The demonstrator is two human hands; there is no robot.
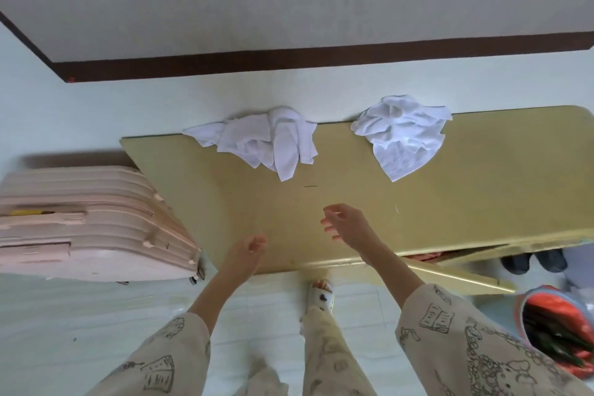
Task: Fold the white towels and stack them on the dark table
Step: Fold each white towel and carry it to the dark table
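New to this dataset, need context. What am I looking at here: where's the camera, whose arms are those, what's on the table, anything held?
There is no robot here. A person wears one wide-angle camera on the head, and it looks forward and down, so the arms entering from the bottom are the wearer's own.

The left hand hangs at the near edge of the table, fingers loosely curled, holding nothing. The right hand is over the tabletop, fingers spread and relaxed, also holding nothing.

On the yellowish table lie two crumpled white towels along the far edge: the left towel and the right towel. Neither is folded yet, and neither hand touches them.

Around it: a pink suitcase on the floor to the left, a bag with orange lining at the lower right, and the person's slippered foot near the table.
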